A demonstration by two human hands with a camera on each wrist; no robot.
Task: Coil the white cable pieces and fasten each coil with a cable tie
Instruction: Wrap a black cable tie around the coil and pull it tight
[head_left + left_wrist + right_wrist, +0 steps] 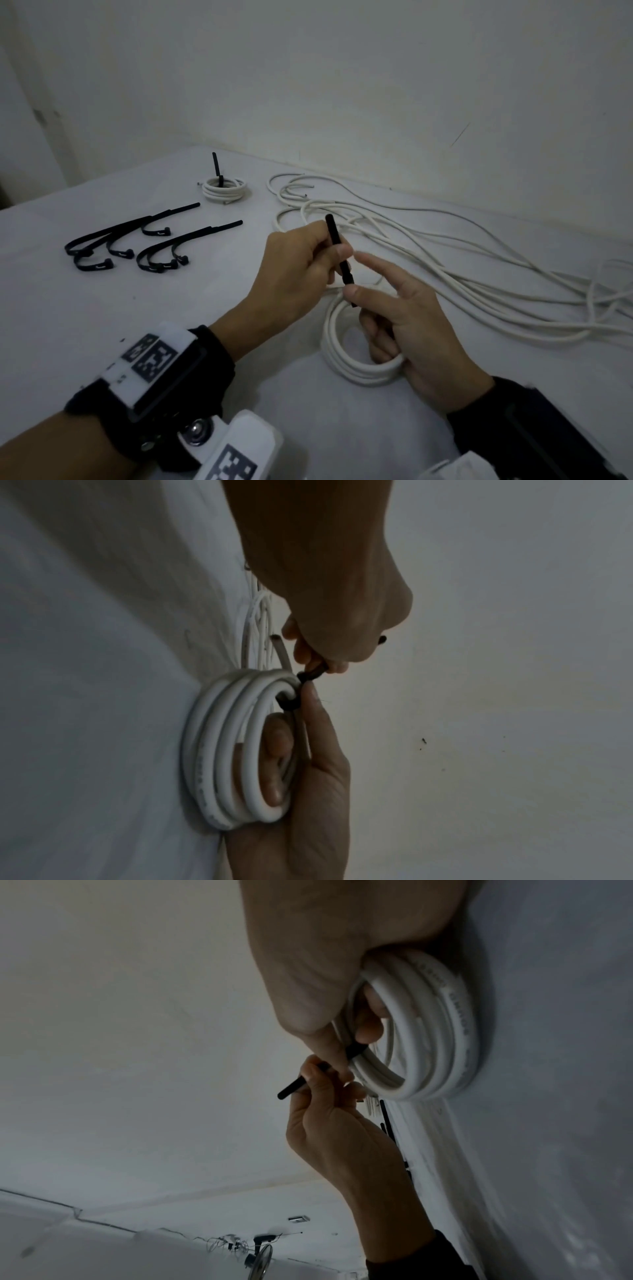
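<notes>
Two bare hands meet over the white-covered counter point(171, 342): the right hand point(421, 329) has its grip curled through a coil of white round cable point(346, 356), while the left hand point(294, 274) pinches the black plastic cable tie point(337, 246) looped round that coil.

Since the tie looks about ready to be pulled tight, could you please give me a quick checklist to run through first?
1. Left hand pinches the tail of the cable tie: ok.
2. Right hand holds the coil, fingers through it: ok.
3. Tie wraps every turn of the coil: cannot tell.
4. Tail threaded through the tie's head: cannot tell.
5. Cable end tucked in: not ok, it sticks out.
6. Spare ties on the table: ok.
</notes>
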